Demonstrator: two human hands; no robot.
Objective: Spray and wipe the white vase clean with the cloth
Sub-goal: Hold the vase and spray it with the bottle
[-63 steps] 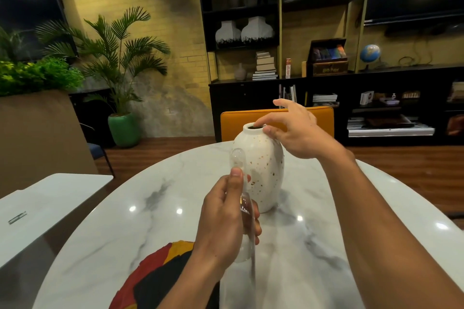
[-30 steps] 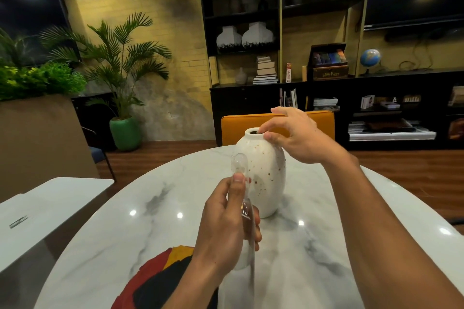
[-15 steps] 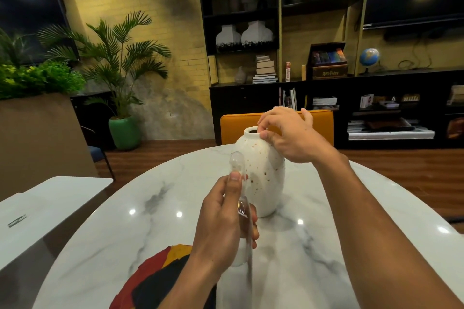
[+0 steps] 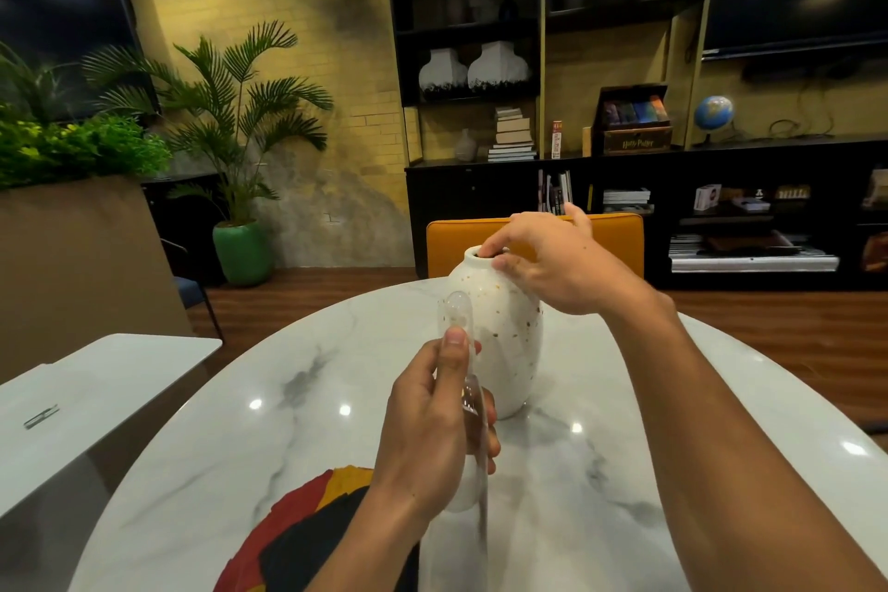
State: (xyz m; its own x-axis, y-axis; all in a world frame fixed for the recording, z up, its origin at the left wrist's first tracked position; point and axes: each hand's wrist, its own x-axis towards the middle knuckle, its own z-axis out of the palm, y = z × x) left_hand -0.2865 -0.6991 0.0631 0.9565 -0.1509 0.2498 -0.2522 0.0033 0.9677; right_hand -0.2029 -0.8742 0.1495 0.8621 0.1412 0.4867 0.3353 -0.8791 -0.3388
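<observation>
A white speckled vase stands upright on the marble table. My right hand grips its rim from above, fingertips at the mouth. My left hand holds a clear spray bottle just in front of the vase, forefinger on the nozzle top, which points at the vase's near side. A red, yellow and black cloth lies on the table near the front edge, partly hidden by my left forearm.
An orange chair back stands behind the table. A second white table sits at the left. Plants and black shelving line the far wall.
My right hand has shifted on the vase's rim, turning its grip, with fingertips now over the mouth. My left hand keeps the spray bottle aimed at the vase, almost unmoved.
</observation>
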